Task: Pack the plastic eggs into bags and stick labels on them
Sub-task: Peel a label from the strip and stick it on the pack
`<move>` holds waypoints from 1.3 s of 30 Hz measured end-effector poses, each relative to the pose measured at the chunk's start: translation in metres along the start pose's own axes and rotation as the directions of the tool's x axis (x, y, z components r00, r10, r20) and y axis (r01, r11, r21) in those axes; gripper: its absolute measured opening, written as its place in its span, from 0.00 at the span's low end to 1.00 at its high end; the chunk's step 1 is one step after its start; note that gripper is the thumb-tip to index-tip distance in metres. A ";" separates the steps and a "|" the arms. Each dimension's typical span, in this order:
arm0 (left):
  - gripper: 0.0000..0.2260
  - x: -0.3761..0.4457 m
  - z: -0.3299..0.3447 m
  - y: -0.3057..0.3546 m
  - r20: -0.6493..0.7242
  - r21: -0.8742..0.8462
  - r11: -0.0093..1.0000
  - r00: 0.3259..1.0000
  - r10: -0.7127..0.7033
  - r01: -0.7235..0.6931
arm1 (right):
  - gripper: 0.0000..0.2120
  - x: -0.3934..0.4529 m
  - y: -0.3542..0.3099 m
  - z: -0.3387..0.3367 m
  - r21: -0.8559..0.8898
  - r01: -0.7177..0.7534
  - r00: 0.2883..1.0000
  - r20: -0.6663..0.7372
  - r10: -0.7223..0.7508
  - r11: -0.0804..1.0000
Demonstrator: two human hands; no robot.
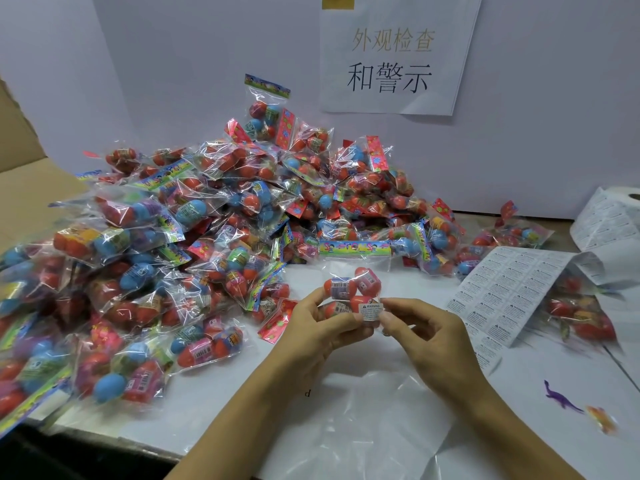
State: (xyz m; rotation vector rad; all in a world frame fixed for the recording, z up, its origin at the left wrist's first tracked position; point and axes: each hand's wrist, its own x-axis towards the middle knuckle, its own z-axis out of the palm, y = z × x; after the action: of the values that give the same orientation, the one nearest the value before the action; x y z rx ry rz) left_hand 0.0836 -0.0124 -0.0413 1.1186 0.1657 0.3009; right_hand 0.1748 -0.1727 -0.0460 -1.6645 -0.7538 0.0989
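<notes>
Both hands hold one bag of plastic eggs (353, 289) above the white table (242, 393). The left hand (311, 327) curls its fingers round the bag's lower left side, gripping the eggs through the film. The right hand (426, 337) pinches or presses a small white warning label (371, 311) at the bag's lower right face; whether it is fully stuck cannot be told. The label lies between the two thumbs, nearer the right hand, its long axis upright. The bag's printed header (353, 248) lies beyond the grip, away from the person. The label sheet (502, 292) lies to the right of the grip, the pile of packed bags (207, 216) to its left and beyond.
</notes>
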 end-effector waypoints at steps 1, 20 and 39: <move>0.19 0.000 0.000 0.000 -0.005 0.003 1.000 1.000 -0.001 0.001 | 0.11 0.000 0.001 -0.001 -0.004 0.002 1.000 0.005 -0.001 1.000; 0.14 -0.001 0.002 -0.002 -0.052 0.080 0.996 0.998 -0.029 0.033 | 0.09 -0.002 -0.005 -0.001 -0.036 0.018 1.000 0.020 -0.018 0.999; 0.15 -0.001 0.003 0.001 -0.069 0.024 0.998 0.996 -0.052 0.054 | 0.12 -0.002 -0.001 0.000 -0.052 0.026 1.000 0.017 -0.025 0.998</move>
State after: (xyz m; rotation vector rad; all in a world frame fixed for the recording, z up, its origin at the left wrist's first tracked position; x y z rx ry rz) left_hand 0.0832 -0.0149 -0.0388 1.1279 0.2600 0.2902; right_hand 0.1730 -0.1736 -0.0451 -1.7050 -0.7957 0.0759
